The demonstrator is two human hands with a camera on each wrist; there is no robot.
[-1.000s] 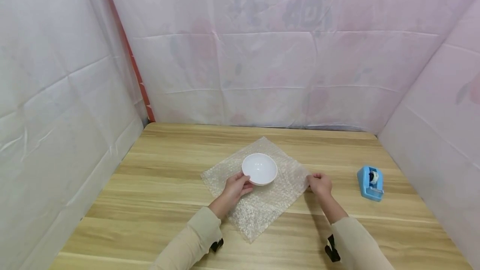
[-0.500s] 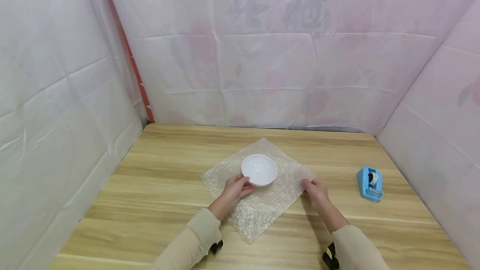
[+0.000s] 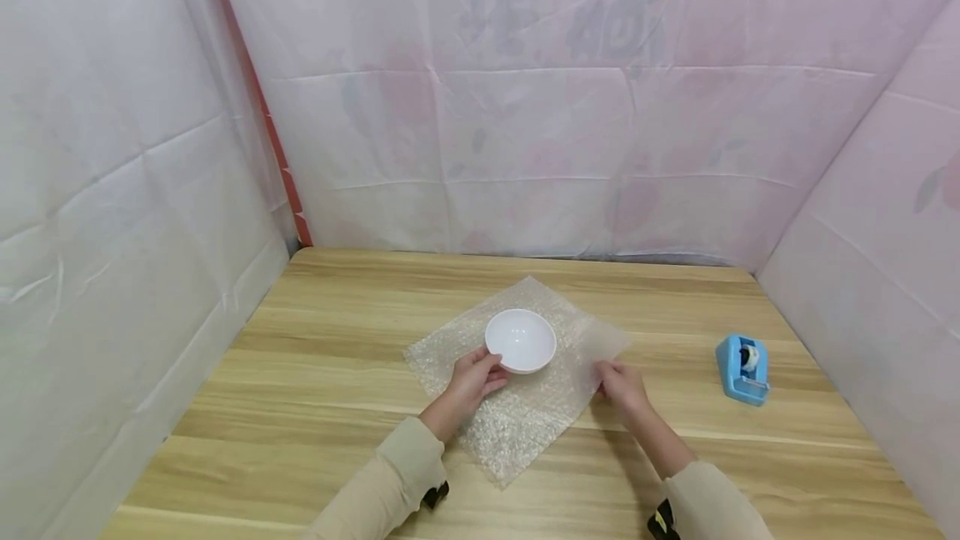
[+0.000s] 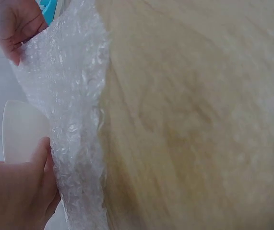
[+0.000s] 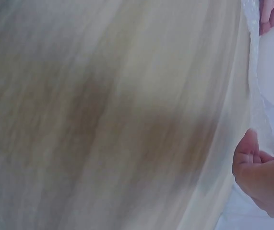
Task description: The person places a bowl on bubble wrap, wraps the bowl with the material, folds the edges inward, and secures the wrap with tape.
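A white bowl (image 3: 521, 342) stands upright on a sheet of clear bubble wrap (image 3: 504, 433), which lies cornerwise on the table. My left hand (image 3: 469, 382) grips the bowl's near left side, thumb at the rim and the other fingers low against the outside. At the sheet's right side, my right hand (image 3: 624, 390) pinches the edge, and the right corner is lifted slightly. In the left wrist view the bubble wrap (image 4: 74, 96) stretches between both hands. The right wrist view has my right hand (image 5: 266, 177) at the sheet's edge, its fingertips partly hidden.
A light blue tape dispenser (image 3: 741, 369) with a roll of tape stands at the right of the wooden table (image 3: 315, 357). Pale printed cloth (image 3: 525, 123) hangs behind the table and along both sides.
My right hand has slid from the sheet's right corner leftward and toward me along its edge; that corner now sticks out beyond the hand. The left hand and bowl have stayed in place.
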